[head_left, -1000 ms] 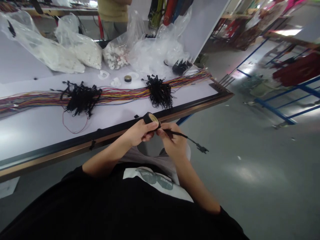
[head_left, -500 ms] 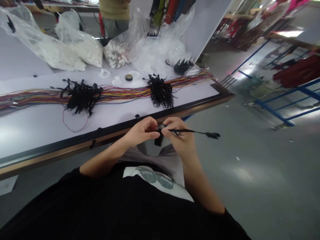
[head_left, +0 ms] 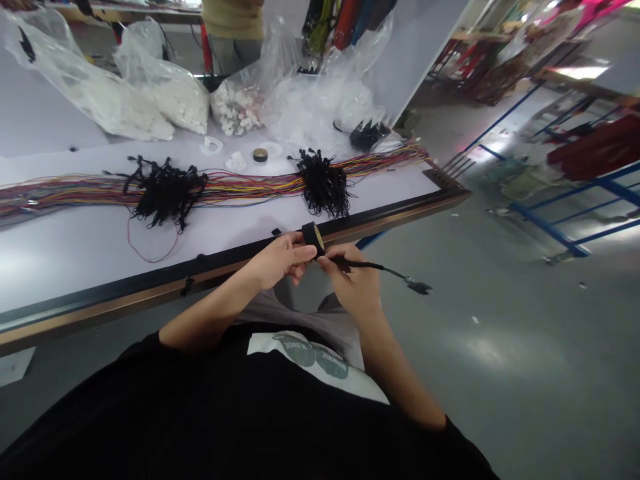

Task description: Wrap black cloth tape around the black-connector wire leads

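Just off the table's front edge, my left hand (head_left: 283, 259) is closed on a roll of black tape (head_left: 311, 239), its pale core facing right. My right hand (head_left: 353, 280) pinches a black cable (head_left: 367, 265) close beside the roll. From that hand the cable runs out to the right and ends in a dark connector (head_left: 419, 287) hanging over the floor. The fingertips of both hands almost meet at the roll's lower side, where the cable's near end is hidden.
Along the table (head_left: 235, 230) lies a long bundle of coloured wires (head_left: 250, 187) with two heaps of black connectors (head_left: 167, 190) (head_left: 325, 183). Behind stand plastic bags of white parts (head_left: 235, 110) and another tape roll (head_left: 260, 155). A blue metal rack (head_left: 550, 230) is at right.
The tape roll has come up from below the hands to above the left fingers, turned so its core shows. The cable's connector end has swung slightly down and left.
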A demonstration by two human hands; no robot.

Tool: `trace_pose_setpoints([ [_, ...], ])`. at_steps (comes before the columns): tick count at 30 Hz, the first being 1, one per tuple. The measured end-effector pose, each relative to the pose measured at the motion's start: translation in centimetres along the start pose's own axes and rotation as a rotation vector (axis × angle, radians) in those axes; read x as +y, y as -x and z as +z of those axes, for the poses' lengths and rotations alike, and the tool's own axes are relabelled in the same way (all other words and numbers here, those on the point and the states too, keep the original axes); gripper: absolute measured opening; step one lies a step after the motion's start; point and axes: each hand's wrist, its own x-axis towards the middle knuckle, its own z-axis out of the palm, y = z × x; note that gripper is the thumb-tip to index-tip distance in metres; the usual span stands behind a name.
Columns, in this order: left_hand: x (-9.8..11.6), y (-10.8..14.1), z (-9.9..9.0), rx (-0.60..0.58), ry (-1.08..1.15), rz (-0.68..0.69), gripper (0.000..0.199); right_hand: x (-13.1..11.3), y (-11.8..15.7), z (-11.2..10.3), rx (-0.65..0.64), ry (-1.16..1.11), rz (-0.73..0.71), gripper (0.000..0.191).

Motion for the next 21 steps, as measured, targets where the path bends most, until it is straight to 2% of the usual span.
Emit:
trace_pose_setpoints([
  [2,-0.2,-0.5,-0.3,-0.044,0.028,-0.077,0.026,-0.3,0.1,-0.1,-0.033,-0.006,0.013,0.010],
  [4,-0.5,-0.7,-0.4,-0.018,0.060,-0.093,0.030,-0.5,0.3,-0.1,-0.033,-0.030,0.059,0.011],
  [6,-1.0,-0.7,-0.3,0.016,0.100,-0.041,0.031,-0.5,0.6,0.0,-0.005,-0.075,0.138,0.012],
  [10,-1.7,0.2,-0.1,0.058,0.102,0.150,0.034,0.3,0.7,0.3,0.064,-0.217,0.301,0.015],
  [13,-1.7,1.3,-0.3,0.061,-0.104,0.231,0.045,0.9,0.4,0.4,0.100,-0.268,0.358,0.015],
  [15,-1.4,1.8,-0.6,-0.008,-0.290,0.272,0.062,1.0,0.2,0.3,0.106,-0.212,0.328,0.014],
  [16,-1.3,1.9,-0.8,-0.061,-0.356,0.302,0.062,1.1,0.1,0.2,0.098,-0.178,0.297,0.014],
  [18,-1.3,1.8,-1.1,-0.133,-0.439,0.364,0.044,1.1,0.1,-0.1,0.068,-0.160,0.226,0.012],
  [21,-1.4,1.1,-0.9,-0.047,-0.513,0.391,0.019,1.2,0.1,-0.2,0.028,-0.241,0.127,0.011],
])
